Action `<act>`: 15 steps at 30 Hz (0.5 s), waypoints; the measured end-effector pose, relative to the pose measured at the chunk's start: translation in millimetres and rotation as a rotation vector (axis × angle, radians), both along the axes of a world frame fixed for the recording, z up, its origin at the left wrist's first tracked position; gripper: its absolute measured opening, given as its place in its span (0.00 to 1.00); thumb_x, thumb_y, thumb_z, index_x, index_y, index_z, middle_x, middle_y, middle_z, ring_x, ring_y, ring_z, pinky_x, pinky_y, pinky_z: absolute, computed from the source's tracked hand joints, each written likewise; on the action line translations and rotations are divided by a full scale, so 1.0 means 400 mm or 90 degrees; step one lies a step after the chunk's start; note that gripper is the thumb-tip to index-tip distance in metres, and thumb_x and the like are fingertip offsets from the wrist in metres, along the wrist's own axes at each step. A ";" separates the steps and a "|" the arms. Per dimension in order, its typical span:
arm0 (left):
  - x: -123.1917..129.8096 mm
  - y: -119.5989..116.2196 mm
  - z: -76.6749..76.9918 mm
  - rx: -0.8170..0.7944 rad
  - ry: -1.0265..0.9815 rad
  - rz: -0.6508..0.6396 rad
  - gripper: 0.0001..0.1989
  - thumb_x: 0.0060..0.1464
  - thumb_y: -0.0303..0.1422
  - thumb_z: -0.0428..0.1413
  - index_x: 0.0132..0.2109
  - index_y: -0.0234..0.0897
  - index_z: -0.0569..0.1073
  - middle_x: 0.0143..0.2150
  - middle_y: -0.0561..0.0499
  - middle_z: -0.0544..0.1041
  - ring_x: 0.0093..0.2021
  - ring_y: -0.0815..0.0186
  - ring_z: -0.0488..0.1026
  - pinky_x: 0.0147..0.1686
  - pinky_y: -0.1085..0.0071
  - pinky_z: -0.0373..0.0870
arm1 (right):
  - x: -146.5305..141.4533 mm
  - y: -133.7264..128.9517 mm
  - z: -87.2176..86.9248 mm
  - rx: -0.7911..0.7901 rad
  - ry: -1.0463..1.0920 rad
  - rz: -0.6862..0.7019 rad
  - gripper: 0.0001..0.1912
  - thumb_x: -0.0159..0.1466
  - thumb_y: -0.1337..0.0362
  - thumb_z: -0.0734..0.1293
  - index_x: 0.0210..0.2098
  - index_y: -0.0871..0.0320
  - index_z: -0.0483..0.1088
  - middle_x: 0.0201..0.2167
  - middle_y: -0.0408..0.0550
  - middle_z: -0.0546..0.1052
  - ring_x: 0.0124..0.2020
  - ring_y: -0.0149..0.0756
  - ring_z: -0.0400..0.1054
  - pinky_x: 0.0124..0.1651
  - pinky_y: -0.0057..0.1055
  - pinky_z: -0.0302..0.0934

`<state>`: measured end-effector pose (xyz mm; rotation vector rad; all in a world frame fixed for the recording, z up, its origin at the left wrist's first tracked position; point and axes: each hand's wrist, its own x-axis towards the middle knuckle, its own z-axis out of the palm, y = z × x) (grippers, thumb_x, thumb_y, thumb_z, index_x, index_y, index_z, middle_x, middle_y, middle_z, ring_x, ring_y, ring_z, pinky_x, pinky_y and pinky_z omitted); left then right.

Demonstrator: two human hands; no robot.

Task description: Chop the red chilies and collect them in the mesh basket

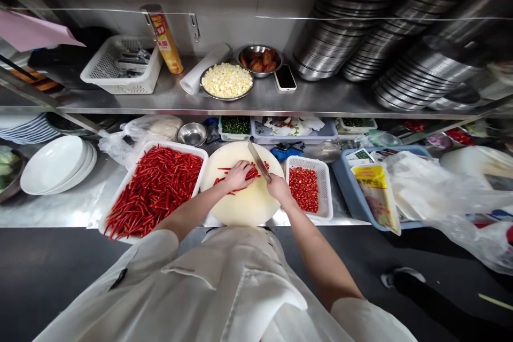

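Observation:
My right hand (279,189) is wrapped round the handle of a kitchen knife (258,160), its blade slanting up and left over a round, cream cutting board (236,208). Just left of the blade, my left hand (239,175) presses a bunch of red chilies (252,172) to the board with its fingers curled over them. A few more chilies lie loose around that hand. A white basket (203,156) heaped with whole red chilies (160,187) stands left of the board. To the right, a smaller white basket (326,197) holds chopped red chilies (303,189).
A blue bin (352,200) with packets and plastic bags stands at the right. Several white plates (54,165) are stacked at the left. Overhead, a steel shelf (256,101) bears a bowl of pale diced pieces (227,81), a phone (285,78) and stacked metal bowls (326,51).

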<state>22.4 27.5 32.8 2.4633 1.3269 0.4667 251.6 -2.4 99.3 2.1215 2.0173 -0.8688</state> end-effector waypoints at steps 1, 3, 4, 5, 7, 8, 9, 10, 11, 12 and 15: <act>-0.003 0.018 0.003 -0.004 -0.016 -0.051 0.23 0.65 0.43 0.62 0.64 0.42 0.75 0.62 0.41 0.72 0.66 0.50 0.66 0.67 0.54 0.68 | -0.003 0.004 0.007 0.001 0.001 0.003 0.22 0.80 0.54 0.55 0.59 0.56 0.76 0.53 0.60 0.83 0.55 0.48 0.78 0.54 0.34 0.65; -0.007 0.050 0.001 -0.016 -0.041 -0.139 0.17 0.65 0.41 0.62 0.58 0.44 0.79 0.59 0.43 0.73 0.63 0.53 0.68 0.64 0.57 0.69 | -0.012 0.011 0.019 0.004 0.002 0.007 0.23 0.80 0.53 0.56 0.59 0.56 0.76 0.54 0.60 0.83 0.56 0.49 0.78 0.54 0.35 0.65; -0.008 0.062 -0.004 -0.021 -0.048 -0.164 0.15 0.65 0.41 0.62 0.56 0.45 0.79 0.58 0.44 0.73 0.61 0.54 0.68 0.63 0.58 0.70 | -0.019 0.014 0.023 0.002 0.000 0.009 0.23 0.80 0.53 0.56 0.60 0.56 0.76 0.54 0.60 0.83 0.56 0.49 0.77 0.54 0.35 0.65; -0.008 0.070 -0.011 -0.023 -0.054 -0.173 0.13 0.65 0.40 0.62 0.55 0.44 0.80 0.57 0.44 0.73 0.60 0.54 0.69 0.61 0.58 0.71 | -0.027 0.017 0.025 -0.003 -0.004 0.010 0.23 0.80 0.53 0.56 0.60 0.56 0.76 0.54 0.60 0.83 0.56 0.49 0.77 0.54 0.34 0.65; -0.008 0.080 -0.028 -0.023 -0.064 -0.163 0.12 0.65 0.40 0.61 0.53 0.43 0.80 0.55 0.44 0.73 0.58 0.55 0.69 0.59 0.60 0.71 | -0.046 0.021 0.025 -0.019 -0.014 0.013 0.23 0.79 0.54 0.56 0.60 0.57 0.76 0.54 0.60 0.83 0.55 0.48 0.78 0.53 0.34 0.65; -0.008 0.083 -0.037 -0.022 -0.070 -0.160 0.11 0.66 0.39 0.60 0.52 0.43 0.80 0.55 0.44 0.73 0.57 0.56 0.70 0.59 0.60 0.71 | -0.055 0.024 0.022 -0.024 -0.019 0.012 0.23 0.79 0.55 0.56 0.60 0.58 0.76 0.54 0.61 0.83 0.55 0.48 0.78 0.53 0.33 0.65; -0.008 0.085 -0.044 -0.019 -0.076 -0.162 0.11 0.66 0.39 0.60 0.51 0.42 0.80 0.54 0.45 0.74 0.57 0.56 0.70 0.59 0.60 0.71 | -0.065 0.028 0.018 -0.026 -0.024 0.008 0.23 0.79 0.55 0.56 0.61 0.58 0.76 0.54 0.61 0.83 0.55 0.47 0.78 0.53 0.33 0.65; -0.008 0.087 -0.050 -0.015 -0.081 -0.169 0.10 0.66 0.38 0.59 0.51 0.42 0.79 0.53 0.45 0.74 0.56 0.56 0.70 0.59 0.60 0.71 | -0.074 0.034 0.014 -0.027 -0.033 -0.002 0.24 0.80 0.54 0.56 0.62 0.59 0.76 0.54 0.61 0.83 0.55 0.47 0.78 0.53 0.32 0.65; -0.007 0.090 -0.054 -0.011 -0.084 -0.178 0.09 0.66 0.37 0.58 0.50 0.42 0.79 0.53 0.44 0.74 0.56 0.56 0.70 0.60 0.60 0.71 | -0.082 0.040 0.010 -0.027 -0.043 -0.015 0.25 0.80 0.53 0.56 0.63 0.60 0.75 0.54 0.62 0.83 0.56 0.47 0.78 0.53 0.32 0.66; -0.008 0.094 -0.057 -0.008 -0.084 -0.184 0.09 0.66 0.36 0.58 0.49 0.41 0.79 0.52 0.44 0.75 0.56 0.56 0.71 0.60 0.59 0.71 | -0.089 0.047 0.006 -0.025 -0.054 -0.027 0.26 0.80 0.53 0.56 0.63 0.61 0.75 0.55 0.63 0.83 0.56 0.47 0.78 0.53 0.32 0.66; -0.010 0.106 -0.061 -0.002 -0.077 -0.180 0.08 0.63 0.33 0.59 0.48 0.40 0.79 0.52 0.43 0.75 0.56 0.55 0.71 0.60 0.58 0.71 | -0.101 0.067 0.001 -0.012 -0.074 -0.025 0.26 0.80 0.52 0.56 0.63 0.62 0.75 0.55 0.64 0.82 0.57 0.47 0.78 0.54 0.31 0.66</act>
